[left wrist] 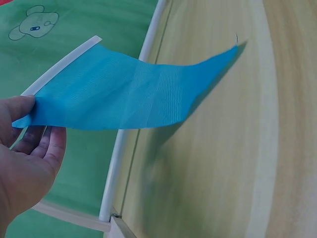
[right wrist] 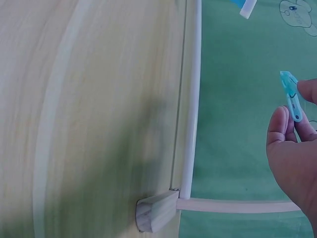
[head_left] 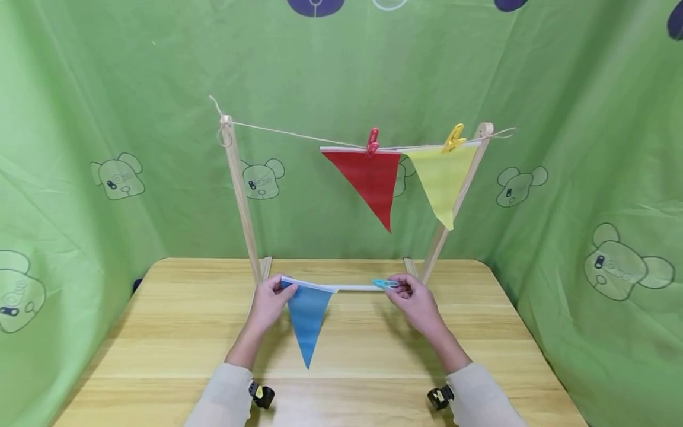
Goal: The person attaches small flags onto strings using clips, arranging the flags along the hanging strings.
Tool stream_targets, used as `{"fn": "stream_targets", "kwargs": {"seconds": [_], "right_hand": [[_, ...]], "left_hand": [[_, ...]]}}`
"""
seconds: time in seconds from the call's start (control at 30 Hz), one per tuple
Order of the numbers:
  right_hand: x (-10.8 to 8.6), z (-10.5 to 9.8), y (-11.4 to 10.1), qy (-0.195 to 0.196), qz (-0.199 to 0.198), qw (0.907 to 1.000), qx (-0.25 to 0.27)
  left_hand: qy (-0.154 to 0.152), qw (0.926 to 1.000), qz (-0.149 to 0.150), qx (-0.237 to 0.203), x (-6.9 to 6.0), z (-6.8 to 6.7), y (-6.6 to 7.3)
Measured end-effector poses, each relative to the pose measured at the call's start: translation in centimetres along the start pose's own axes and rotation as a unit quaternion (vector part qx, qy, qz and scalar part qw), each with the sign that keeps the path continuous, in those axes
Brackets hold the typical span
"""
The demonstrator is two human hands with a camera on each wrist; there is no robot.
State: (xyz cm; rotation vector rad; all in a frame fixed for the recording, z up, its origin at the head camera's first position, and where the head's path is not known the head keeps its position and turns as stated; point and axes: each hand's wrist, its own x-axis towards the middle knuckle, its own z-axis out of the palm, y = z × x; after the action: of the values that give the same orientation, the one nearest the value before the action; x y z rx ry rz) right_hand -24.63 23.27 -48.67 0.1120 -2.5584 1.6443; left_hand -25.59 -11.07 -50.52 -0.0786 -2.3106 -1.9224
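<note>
A blue triangular pennant [head_left: 309, 314] with a white top band hangs from my left hand [head_left: 269, 302], pinched at its upper left corner between thumb and fingers. In the left wrist view the pennant [left wrist: 114, 91] spreads away from the left hand [left wrist: 29, 158], its point over the tabletop. My right hand [head_left: 418, 299] pinches a light blue clothespin [head_left: 384, 284], whose tip points left toward the pennant. The right wrist view shows this clothespin [right wrist: 291, 94] between thumb and fingers of the right hand [right wrist: 292, 148]. Pennant and clothespin are apart.
A string [head_left: 293, 135] runs between two wooden posts [head_left: 242, 201]. On it hang a red pennant [head_left: 370, 184] under a red clothespin [head_left: 373, 142] and a yellow pennant [head_left: 443, 178] under a yellow clothespin [head_left: 453, 139]. A white rod [head_left: 354, 287] joins the posts low down, above the wooden table [head_left: 373, 356].
</note>
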Motion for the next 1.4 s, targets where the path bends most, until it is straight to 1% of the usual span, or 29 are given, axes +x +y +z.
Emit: {"fn": "stream_targets", "kwargs": {"seconds": [0.13, 0.37, 0.6, 0.8, 1.03, 1.27, 1.4], "right_hand": [[0.0, 0.1, -0.3, 0.003, 0.003, 1.0000, 0.008], [-0.2, -0.3, -1.1, 0.009, -0.005, 0.9999, 0.003], [-0.4, -0.6, -2.2, 0.006, -0.011, 0.9999, 0.002], [-0.3, -1.0, -3.1, 0.007, -0.020, 0.9998, 0.000], [0.0, -1.4, -4.3, 0.021, -0.043, 0.9989, -0.005], [0.4, -1.8, -5.4, 0.014, -0.059, 0.9981, -0.012], [0.5, -2.0, -5.9, 0.017, -0.072, 0.9971, -0.015]], "left_hand": [[-0.001, 1.0000, 0.007, -0.001, 0.0, 0.0, 0.3], [0.000, 0.9998, 0.015, -0.015, 0.2, 0.1, 0.9], [-0.001, 0.9995, 0.019, -0.026, 0.0, 0.1, 2.1], [0.002, 0.9991, 0.031, -0.028, 0.0, 0.2, 3.1], [0.010, 0.9990, 0.033, -0.029, 0.3, 0.2, 4.1], [0.027, 0.9982, 0.040, -0.037, 0.7, 0.2, 4.7], [0.029, 0.9975, 0.044, -0.047, 0.8, 0.2, 4.9]]}}
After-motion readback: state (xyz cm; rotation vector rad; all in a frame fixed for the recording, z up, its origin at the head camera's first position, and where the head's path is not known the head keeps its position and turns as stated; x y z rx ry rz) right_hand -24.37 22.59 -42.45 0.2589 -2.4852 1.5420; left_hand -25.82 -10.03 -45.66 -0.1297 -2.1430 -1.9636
